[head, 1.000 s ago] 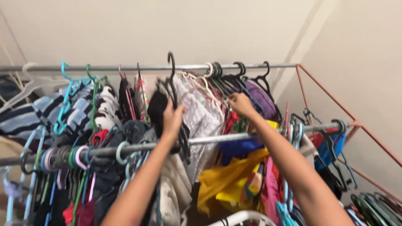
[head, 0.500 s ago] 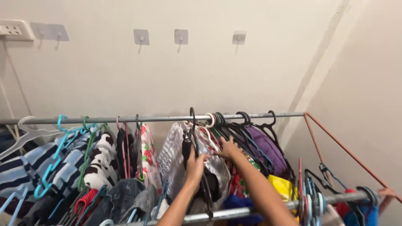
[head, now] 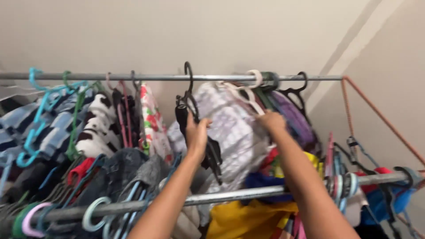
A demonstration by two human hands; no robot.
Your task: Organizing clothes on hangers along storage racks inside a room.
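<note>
Nearest to the camera, a grey metal front rail (head: 248,194) is running across, w/ pastel plastic hanger hooks (head: 95,212) sitting on its left part and a yellow cloth (head: 248,219) hanging under it. Both forearms are passing over this rail.

Further in, the left hand (head: 196,132) is closing its fingers around the neck of a black plastic hanger (head: 191,95), which is carrying a dark garment (head: 211,152); the hook of this hanger is sitting on the grey back rail (head: 155,77), approx. in its middle. The right hand (head: 271,121) is touching a white patterned garment (head: 237,128) just beside, near a white plastic hanger (head: 245,90); I cannot tell if its fingers are gripping, it is blurred.

At left, blue striped clothes (head: 48,128) and a cow-patterned piece (head: 99,128) are hanging. At right, a purple garment (head: 294,117) is hanging, and behind all is the pale wall (head: 212,31).
</note>
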